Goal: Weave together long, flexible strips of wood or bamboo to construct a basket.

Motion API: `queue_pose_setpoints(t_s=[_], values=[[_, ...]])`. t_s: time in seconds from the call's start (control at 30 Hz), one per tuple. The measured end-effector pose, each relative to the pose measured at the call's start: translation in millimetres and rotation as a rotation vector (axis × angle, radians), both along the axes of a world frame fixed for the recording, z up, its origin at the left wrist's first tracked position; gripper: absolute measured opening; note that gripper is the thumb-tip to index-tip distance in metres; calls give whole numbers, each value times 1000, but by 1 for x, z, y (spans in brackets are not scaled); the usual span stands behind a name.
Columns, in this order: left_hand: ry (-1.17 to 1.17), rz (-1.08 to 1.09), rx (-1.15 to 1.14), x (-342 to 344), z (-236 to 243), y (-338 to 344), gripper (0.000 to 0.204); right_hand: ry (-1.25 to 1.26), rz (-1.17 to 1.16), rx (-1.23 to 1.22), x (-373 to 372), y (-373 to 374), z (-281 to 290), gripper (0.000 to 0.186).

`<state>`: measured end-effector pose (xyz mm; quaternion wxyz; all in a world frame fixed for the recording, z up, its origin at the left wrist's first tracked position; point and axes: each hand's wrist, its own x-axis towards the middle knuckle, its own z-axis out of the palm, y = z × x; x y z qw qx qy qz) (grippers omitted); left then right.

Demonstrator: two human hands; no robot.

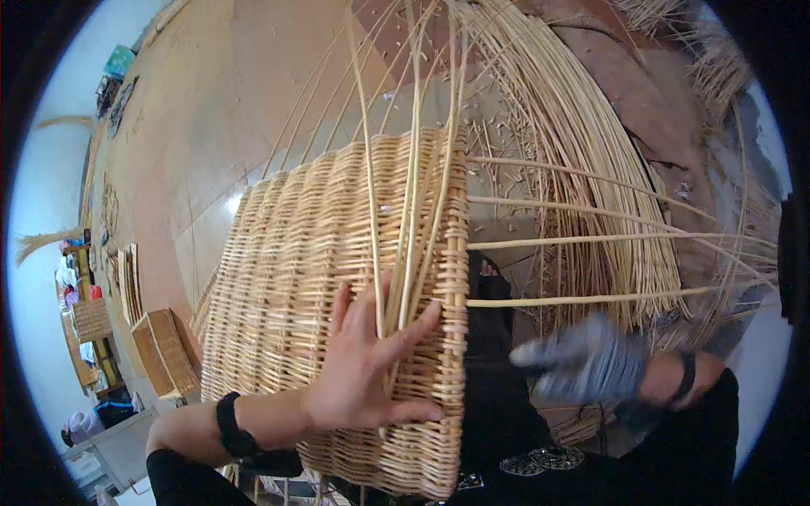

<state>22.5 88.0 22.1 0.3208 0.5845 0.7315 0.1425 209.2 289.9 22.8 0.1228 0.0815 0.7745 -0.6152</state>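
A partly woven wicker basket piece (287,228) stands in front of me, its bound edge on the right. My bare left hand (363,363) lies spread against its surface, wearing a black wristwatch (232,426). Several long willow rods (413,185) run down the weave and pass between and under its fingers; their lower ends are partly hidden. More bare rods (591,239) stick out rightward from the bound edge. To the right of the piece, apart from it, my right hand (591,363) wears a grey glove. Motion blurs its fingers, and I make out nothing in them.
A large bundle of loose willow rods (582,135) lies on the floor at the far right, with scattered clippings (502,152) beside it. At the left stand a rectangular wicker basket (164,350) and a shelf with mixed items (84,308).
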Motion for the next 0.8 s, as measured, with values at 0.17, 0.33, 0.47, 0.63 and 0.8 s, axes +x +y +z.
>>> queue_pose_setpoints(t_s=[0.17,0.33,0.47,0.63,0.8], values=[[-16,-50,98,1,8,-2,92,391,240,241,22,20,-43,34],[-5,-5,67,0,7,-3,92,442,330,830,30,10,-73,33],[-48,-31,-6,-3,6,0,92,249,127,182,17,7,-53,30],[-58,-24,11,-3,5,0,90,4,354,196,-6,29,-34,41],[-73,0,-30,-5,1,3,91,102,180,39,-9,9,-19,40]])
